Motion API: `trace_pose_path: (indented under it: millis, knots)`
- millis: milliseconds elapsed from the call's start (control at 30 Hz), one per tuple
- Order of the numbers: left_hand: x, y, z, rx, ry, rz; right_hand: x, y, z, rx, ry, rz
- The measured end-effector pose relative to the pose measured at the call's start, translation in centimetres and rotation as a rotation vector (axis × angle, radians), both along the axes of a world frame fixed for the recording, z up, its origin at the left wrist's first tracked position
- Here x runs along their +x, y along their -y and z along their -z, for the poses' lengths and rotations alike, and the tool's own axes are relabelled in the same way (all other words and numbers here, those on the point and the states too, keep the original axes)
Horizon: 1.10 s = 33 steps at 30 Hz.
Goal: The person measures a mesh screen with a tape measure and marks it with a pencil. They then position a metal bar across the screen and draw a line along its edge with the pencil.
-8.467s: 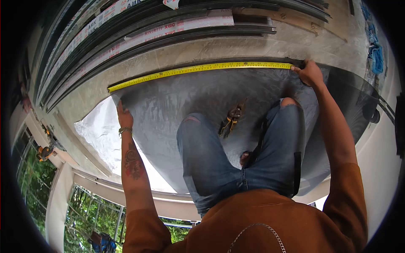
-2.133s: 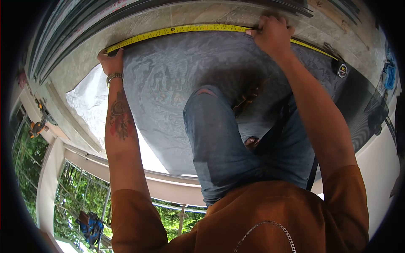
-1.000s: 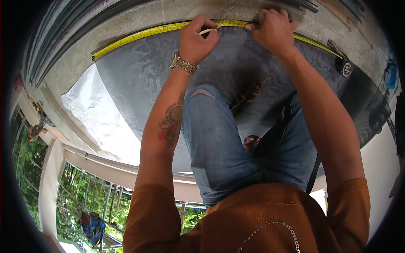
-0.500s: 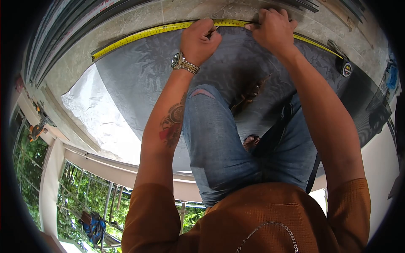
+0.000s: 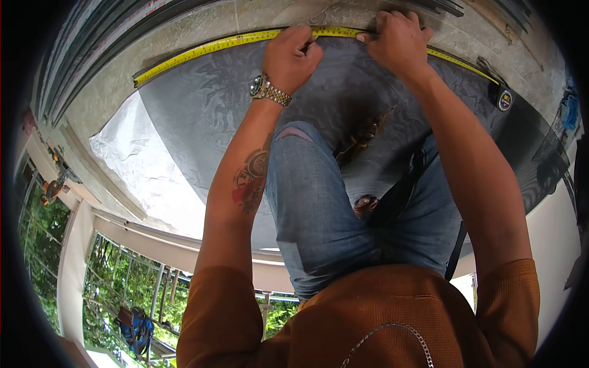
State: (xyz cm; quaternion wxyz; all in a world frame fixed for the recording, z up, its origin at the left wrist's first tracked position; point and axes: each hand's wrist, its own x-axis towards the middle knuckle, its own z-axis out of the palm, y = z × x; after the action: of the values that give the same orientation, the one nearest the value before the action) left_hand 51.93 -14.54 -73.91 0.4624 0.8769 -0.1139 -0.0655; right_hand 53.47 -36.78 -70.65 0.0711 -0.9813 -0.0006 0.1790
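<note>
A yellow tape measure (image 5: pixel 211 48) is drawn out along the far edge of a dark mesh sheet (image 5: pixel 202 104). Its case (image 5: pixel 504 100) lies at the right on the mesh. My left hand (image 5: pixel 293 56), with a watch on the wrist, is closed against the tape near its middle. A small pale tip shows at its fingers, but what they grip is mostly hidden. Farther right, my right hand (image 5: pixel 399 43) has its fingers curled over the tape, the thumb pressed along it.
White sheeting (image 5: pixel 147 159) lies at the left beside the mesh. Long dark metal profiles (image 5: pixel 86 49) are stacked on the tiled floor (image 5: pixel 257 17) at upper left, with more at upper right. An orange-and-black tool (image 5: pixel 54 190) is at far left. My knees and a foot (image 5: pixel 366 205) are over the mesh.
</note>
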Motion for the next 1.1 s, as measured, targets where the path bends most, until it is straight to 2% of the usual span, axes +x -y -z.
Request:
trace_pose_path:
  millis: [767, 967, 1033, 1100]
  knots:
    - [-0.14, -0.55, 0.36, 0.046, -0.005, 0.049, -0.13, 0.11, 0.18, -0.005, 0.040, -0.027]
    - [0.08, -0.35, 0.38, 0.037, 0.004, 0.026, 0.06, 0.01, -0.14, -0.012, -0.024, -0.009]
    - [0.05, -0.32, 0.32, 0.040, 0.004, 0.021, 0.00, -0.10, -0.50, 0.138, 0.107, 0.080]
    - [0.07, -0.30, 0.00, 0.054, -0.003, 0.033, -0.05, -0.07, -0.54, 0.147, 0.113, 0.078]
